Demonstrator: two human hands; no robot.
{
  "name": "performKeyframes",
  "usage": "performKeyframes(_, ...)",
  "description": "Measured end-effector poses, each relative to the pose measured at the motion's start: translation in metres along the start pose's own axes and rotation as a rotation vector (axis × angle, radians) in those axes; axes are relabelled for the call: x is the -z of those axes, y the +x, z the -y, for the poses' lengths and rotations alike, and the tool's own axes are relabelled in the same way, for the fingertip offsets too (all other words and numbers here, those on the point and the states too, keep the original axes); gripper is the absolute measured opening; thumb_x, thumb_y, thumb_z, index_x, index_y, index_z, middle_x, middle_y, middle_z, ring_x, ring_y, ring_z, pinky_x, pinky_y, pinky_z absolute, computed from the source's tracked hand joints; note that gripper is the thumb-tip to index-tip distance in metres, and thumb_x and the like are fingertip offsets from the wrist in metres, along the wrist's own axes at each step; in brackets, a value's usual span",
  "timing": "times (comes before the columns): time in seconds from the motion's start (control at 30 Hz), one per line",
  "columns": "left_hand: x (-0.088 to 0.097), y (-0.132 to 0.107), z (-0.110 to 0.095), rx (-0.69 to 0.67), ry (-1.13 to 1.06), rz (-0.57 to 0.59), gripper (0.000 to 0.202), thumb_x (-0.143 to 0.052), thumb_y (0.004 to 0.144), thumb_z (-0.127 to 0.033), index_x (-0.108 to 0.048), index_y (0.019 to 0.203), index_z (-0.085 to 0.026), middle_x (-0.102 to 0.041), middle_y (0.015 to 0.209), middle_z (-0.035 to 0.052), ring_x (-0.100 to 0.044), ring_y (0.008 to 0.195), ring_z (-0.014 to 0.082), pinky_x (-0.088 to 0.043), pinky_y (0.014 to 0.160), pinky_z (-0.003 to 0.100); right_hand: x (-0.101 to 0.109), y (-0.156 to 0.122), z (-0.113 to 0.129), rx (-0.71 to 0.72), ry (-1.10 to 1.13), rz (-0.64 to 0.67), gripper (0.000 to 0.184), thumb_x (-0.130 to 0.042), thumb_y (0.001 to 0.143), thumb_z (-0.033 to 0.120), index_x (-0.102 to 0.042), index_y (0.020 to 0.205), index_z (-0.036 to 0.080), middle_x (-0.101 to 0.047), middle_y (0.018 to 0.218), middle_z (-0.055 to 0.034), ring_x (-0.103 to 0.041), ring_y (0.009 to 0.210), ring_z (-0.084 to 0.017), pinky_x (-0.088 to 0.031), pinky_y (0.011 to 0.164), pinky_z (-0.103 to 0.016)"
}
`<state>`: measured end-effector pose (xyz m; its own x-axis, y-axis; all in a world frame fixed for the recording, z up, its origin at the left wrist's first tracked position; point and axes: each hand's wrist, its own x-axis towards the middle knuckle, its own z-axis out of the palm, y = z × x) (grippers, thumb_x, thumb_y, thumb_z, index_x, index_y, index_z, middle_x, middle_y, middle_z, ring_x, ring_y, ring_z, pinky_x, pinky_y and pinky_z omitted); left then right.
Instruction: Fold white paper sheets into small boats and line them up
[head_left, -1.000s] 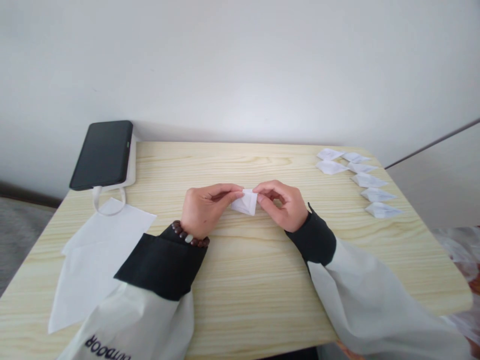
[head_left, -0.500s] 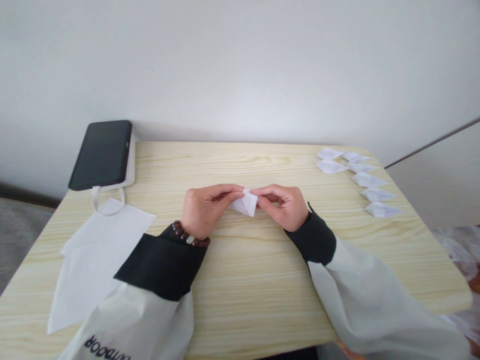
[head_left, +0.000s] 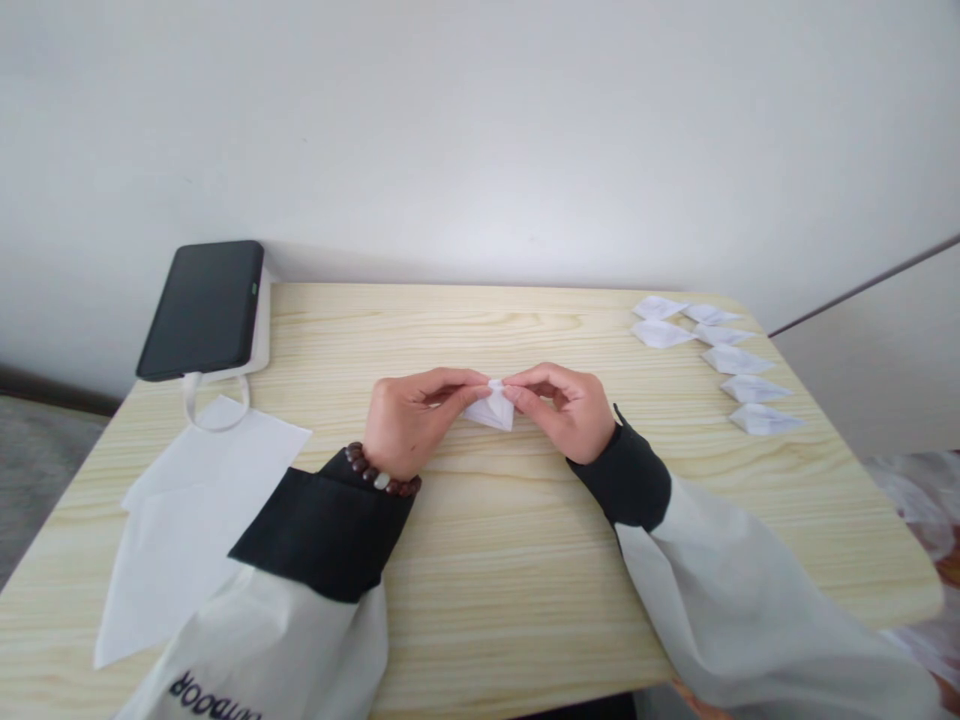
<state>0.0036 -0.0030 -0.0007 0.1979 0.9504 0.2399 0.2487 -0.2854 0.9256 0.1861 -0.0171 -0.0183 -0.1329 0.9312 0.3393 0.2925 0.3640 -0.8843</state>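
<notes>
Between my two hands, over the middle of the table, is a small piece of folded white paper. My left hand pinches its left side and upper edge between thumb and fingers. The thumb and index finger of my right hand close on its upper right part. A pointed flap of the paper hangs down toward me below the fingertips. The fingers hide part of its upper edge.
Several folded white paper pieces lie in rows at the back right. White paper sheets rest on the left. Behind them a black phone-like device leans on a white block with a looped cable. The wall borders the table's back.
My right fingertips have shifted slightly left and inward on the folded paper, nearer my left fingertips. The rest stays where it was.
</notes>
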Motion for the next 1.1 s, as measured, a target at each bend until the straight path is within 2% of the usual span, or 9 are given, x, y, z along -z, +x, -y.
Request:
performKeyframes(0.3, -0.0007, -0.0014, 0.0026, -0.026, 0.087, -0.064, 0.008, -0.071, 0.072, -0.028, -0.074, 0.078, -0.023, -0.075, 0.082, -0.0011, -0.068, 0.074, 0.0149, -0.054, 0.070, 0.024, -0.0030, 0.0012, -0.0004, 0.042, -0.065, -0.053, 0.010, -0.060, 0.083, 0.025, -0.068, 0.085, 0.020, -0.067, 0.083, -0.0029, -0.063, 0.075, -0.013, -0.054, 0.067, -0.025)
performKeyframes(0.4, -0.0006, -0.0014, 0.0023, -0.032, 0.115, -0.062, 0.009, -0.070, 0.073, -0.028, -0.074, 0.078, -0.022, -0.075, 0.083, -0.0002, -0.068, 0.074, 0.0145, -0.054, 0.071, 0.023, -0.0037, 0.0014, -0.0031, 0.034, -0.048, -0.064, 0.011, -0.061, 0.082, 0.028, -0.068, 0.084, 0.020, -0.061, 0.098, -0.0071, -0.062, 0.088, -0.016, -0.055, 0.061, -0.025)
performKeyframes(0.5, -0.0005, -0.0018, 0.0012, -0.041, 0.126, -0.062, 0.008, -0.070, 0.073, -0.028, -0.074, 0.077, -0.022, -0.075, 0.083, -0.0006, -0.068, 0.074, 0.0143, -0.054, 0.071, 0.022, -0.0042, 0.0016, -0.0050, -0.015, 0.013, -0.021, 0.012, -0.060, 0.083, 0.030, -0.067, 0.084, 0.019, -0.060, 0.110, -0.0087, -0.061, 0.097, -0.018, -0.055, 0.062, -0.024)
performKeyframes(0.67, -0.0008, -0.0025, 0.0012, -0.056, 0.128, -0.059, 0.008, -0.069, 0.074, -0.028, -0.074, 0.077, -0.022, -0.075, 0.083, -0.0009, -0.069, 0.075, 0.0149, -0.055, 0.073, 0.023, -0.0057, 0.0021, -0.0034, -0.119, 0.124, 0.030, 0.014, -0.060, 0.082, 0.031, -0.065, 0.085, 0.019, -0.070, 0.093, -0.0052, -0.065, 0.075, -0.013, -0.053, 0.064, -0.025)
performKeyframes(0.87, -0.0020, -0.0028, 0.0026, -0.054, 0.145, -0.067, 0.015, -0.070, 0.074, -0.032, -0.073, 0.081, -0.020, -0.075, 0.084, 0.0007, -0.070, 0.076, 0.0162, -0.055, 0.074, 0.023, -0.0065, 0.0023, -0.0035, -0.117, 0.169, 0.001, 0.014, -0.064, 0.079, 0.032, -0.066, 0.084, 0.019, -0.071, 0.088, -0.0044, -0.066, 0.080, -0.016, -0.053, 0.074, -0.029)
performKeyframes(1.0, -0.0029, -0.0025, 0.0036, 0.007, 0.055, -0.061, 0.032, -0.071, 0.073, -0.035, -0.069, 0.100, -0.019, -0.075, 0.085, 0.0017, -0.070, 0.078, 0.0171, -0.056, 0.078, 0.025, -0.0061, 0.0025, -0.0024, -0.097, 0.062, -0.021, 0.012, -0.062, 0.080, 0.029, -0.066, 0.082, 0.018, -0.071, 0.082, -0.0039, -0.065, 0.074, -0.015, -0.053, 0.069, -0.028)
performKeyframes(1.1, -0.0039, -0.0022, 0.0043, 0.051, -0.005, -0.059, 0.029, -0.072, 0.072, -0.035, -0.069, 0.096, -0.018, -0.075, 0.085, 0.0025, -0.070, 0.078, 0.0173, -0.056, 0.077, 0.025, -0.0053, 0.0032, -0.0009, -0.050, -0.065, -0.048, 0.010, -0.062, 0.080, 0.027, -0.066, 0.080, 0.018, -0.070, 0.077, -0.0030, -0.064, 0.071, -0.014, -0.051, 0.068, -0.027)
